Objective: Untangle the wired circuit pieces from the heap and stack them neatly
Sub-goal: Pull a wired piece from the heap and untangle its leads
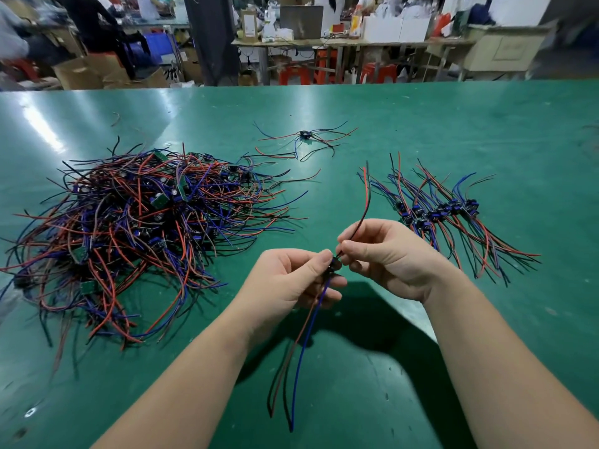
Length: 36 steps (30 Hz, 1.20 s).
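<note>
Above green table (486, 131), our left hand (291, 281) and right hand (390, 257) pinch one circuit piece (332, 266): dark board, red-black leads up, blue-brown down; print unreadable.

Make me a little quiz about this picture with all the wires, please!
1. True or false: the tangled heap lies on the person's right side.
2. What do the left hand and right hand hold between them? A) a cup B) one wired piece C) scissors
3. Fill in: the table is ___ in colour.

Key: 1 false, it lies on the left. 2 B. 3 green.
</note>
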### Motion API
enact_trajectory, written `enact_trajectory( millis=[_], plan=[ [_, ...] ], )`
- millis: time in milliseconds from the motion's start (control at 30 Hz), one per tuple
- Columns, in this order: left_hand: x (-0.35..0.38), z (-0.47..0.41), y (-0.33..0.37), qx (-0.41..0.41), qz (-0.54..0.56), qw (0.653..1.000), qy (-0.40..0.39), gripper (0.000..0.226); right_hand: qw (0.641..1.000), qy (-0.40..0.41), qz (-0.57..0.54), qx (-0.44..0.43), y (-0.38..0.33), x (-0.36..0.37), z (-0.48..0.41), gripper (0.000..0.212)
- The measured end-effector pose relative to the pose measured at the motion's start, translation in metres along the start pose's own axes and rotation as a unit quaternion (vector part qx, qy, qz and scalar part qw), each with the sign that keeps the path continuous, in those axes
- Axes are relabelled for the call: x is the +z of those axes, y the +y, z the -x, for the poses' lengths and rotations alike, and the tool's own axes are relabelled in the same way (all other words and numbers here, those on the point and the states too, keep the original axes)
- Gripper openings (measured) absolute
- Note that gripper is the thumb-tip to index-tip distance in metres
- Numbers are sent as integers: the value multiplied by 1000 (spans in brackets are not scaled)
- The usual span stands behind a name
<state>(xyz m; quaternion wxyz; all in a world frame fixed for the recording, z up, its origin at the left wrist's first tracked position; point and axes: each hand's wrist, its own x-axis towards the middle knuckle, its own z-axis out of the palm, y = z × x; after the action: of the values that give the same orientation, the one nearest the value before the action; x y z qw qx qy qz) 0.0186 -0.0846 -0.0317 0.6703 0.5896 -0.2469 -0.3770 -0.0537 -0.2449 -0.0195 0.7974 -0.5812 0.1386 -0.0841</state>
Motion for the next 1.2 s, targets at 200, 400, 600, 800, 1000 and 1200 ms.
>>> enact_trajectory(
  millis=[200,400,600,800,1000,1200],
  plan=[
    [-1,-1,0,1,-11,1000,14,29,996,80,-8,-45,3,3,-6,8],
    [-1,-2,-2,-15,-36,999,2,35,982,146,-93,-69,-6,-12,-5,13],
    [-3,-2,-2,-20,-50,999,-2,32,978,180,-88,-60,-9,-19,-5,15],
    [-5,-3,-5,-27,-77,997,-3,21,971,215,-76,-77,-3,-18,-9,26],
    [-7,-4,-7,-32,-95,995,-2,20,983,159,-86,-41,-10,-25,-4,31],
    [-10,-6,-8,-28,-102,994,4,18,980,186,-61,-40,-12,-30,-3,6]
  ],
)
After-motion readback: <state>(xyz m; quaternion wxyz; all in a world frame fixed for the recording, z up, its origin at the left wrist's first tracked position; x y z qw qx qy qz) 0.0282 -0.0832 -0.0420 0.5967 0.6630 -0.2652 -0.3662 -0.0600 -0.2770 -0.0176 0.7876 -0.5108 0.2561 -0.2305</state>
